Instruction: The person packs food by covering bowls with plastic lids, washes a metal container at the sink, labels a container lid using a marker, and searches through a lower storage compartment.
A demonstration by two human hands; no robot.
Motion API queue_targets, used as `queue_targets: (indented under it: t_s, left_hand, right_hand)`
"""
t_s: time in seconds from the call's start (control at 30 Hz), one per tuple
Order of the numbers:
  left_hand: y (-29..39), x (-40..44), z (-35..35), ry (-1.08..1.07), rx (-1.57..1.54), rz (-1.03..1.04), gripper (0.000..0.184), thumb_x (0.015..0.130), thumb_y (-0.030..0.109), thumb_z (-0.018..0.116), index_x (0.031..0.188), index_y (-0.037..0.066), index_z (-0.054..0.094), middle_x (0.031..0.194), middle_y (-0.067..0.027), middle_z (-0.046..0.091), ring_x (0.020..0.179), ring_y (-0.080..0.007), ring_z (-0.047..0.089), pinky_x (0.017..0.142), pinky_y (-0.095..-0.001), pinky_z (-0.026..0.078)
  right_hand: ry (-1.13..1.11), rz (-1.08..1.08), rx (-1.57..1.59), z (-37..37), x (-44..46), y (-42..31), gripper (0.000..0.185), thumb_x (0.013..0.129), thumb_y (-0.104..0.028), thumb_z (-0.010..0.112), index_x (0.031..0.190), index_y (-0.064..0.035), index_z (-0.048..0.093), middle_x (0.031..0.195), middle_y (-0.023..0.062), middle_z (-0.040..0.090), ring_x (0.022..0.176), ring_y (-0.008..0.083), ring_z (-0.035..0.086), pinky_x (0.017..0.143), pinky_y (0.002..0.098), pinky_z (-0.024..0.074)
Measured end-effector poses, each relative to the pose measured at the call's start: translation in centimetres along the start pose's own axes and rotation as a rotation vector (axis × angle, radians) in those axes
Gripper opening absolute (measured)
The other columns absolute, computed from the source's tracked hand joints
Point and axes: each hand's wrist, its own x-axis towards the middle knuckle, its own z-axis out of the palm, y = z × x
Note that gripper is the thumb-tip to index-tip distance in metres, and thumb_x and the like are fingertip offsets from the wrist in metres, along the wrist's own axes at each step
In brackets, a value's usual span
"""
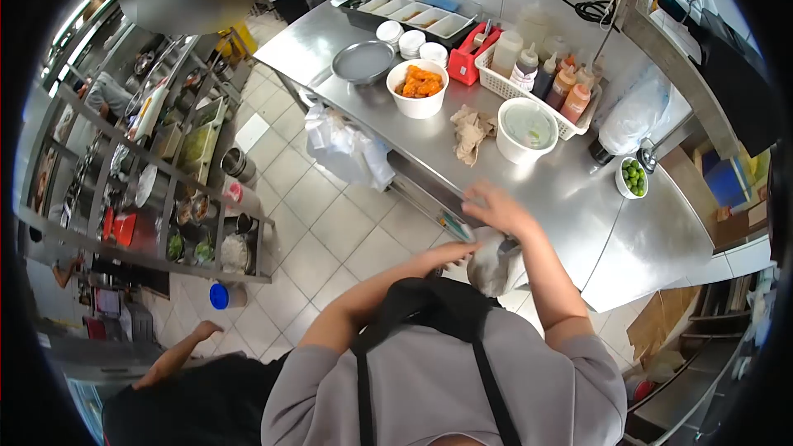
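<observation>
My right hand [494, 206] is raised at the front edge of the steel counter [570, 211], its fingers apart and nothing visible in them. Lower down, my left hand [453, 254] is beside a pale plastic bag [494, 268]; its fingers are blurred and partly hidden, so its grip is unclear. Near both hands, a packet [454, 225] shows below the counter edge. Further back on the counter are a crumpled brown cloth [472, 134], a white tub with a translucent lid [527, 125] and a white tub of orange food [419, 87].
Sauce bottles fill a white basket [496, 83]. A grey round tray [363, 62] lies by stacked white cups. Green limes fill a small bowl [633, 178]. A plastic bag [347, 144] hangs at the counter's left edge. A metal rack stands left; another person's arm [178, 355] reaches in lower left.
</observation>
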Motion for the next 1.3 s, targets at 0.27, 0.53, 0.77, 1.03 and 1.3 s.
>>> queue_targets:
  t_s: [0.27,0.53,0.77,1.03,1.3]
  left_hand:
    - [7.4,-6.8,-19.1,0.597,0.359,0.492,0.048,0.082,0.041,0.054,0.106,-0.001,0.055,0.097,-0.0193,0.061,0.093,-0.0285,0.058,0.08,-0.0365,0.045]
    - [16.6,-3.4,-30.6,0.764,-0.046,0.604,0.031,0.089,0.021,0.046,0.107,-0.004,0.051,0.092,-0.014,0.059,0.078,-0.0191,0.062,0.062,-0.029,0.052]
    - [18.0,-1.7,-31.0,0.412,-0.38,0.608,0.03,0.086,0.006,0.043,0.111,-0.007,0.034,0.081,-0.0153,0.055,0.062,-0.0235,0.063,0.057,-0.031,0.056]
    - [19.1,-1.6,-34.0,0.145,-0.272,0.606,0.036,0.083,0.001,0.042,0.113,-0.006,0.024,0.08,-0.0176,0.051,0.065,-0.0262,0.063,0.057,-0.0313,0.056]
    - [19.0,-0.2,-35.5,-0.042,-0.333,0.58,0.04,0.083,0.004,0.043,0.114,-0.005,0.019,0.08,-0.0169,0.05,0.07,-0.0306,0.064,0.059,-0.0329,0.056]
  right_hand:
    - [0.673,0.399,-0.557,4.3,17.7,8.1,0.042,0.083,-0.021,0.05,0.116,0.0038,0.045,0.123,0.0167,0.045,0.123,0.0332,0.032,0.101,0.044,0.0251]
    - [0.884,0.415,-0.051,-0.6,21.7,7.6,0.02,0.077,-0.003,0.051,0.096,0.0003,0.058,0.089,0.0164,0.06,0.089,0.03,0.057,0.079,0.0367,0.0447]
    - [1.005,0.412,0.464,2.7,23.7,7.0,0.013,0.084,-0.012,0.052,0.092,-0.0011,0.054,0.082,0.0121,0.059,0.077,0.0213,0.057,0.072,0.031,0.0439]
    - [1.162,0.451,0.373,2.9,19.3,3.6,0.019,0.083,-0.009,0.054,0.101,-0.004,0.057,0.087,0.0151,0.06,0.087,0.0236,0.057,0.076,0.0299,0.0439]
    - [0.976,0.405,0.21,-1.9,24.0,3.3,0.021,0.081,-0.003,0.054,0.1,-0.0022,0.061,0.09,0.0131,0.059,0.085,0.0271,0.057,0.074,0.0322,0.0439]
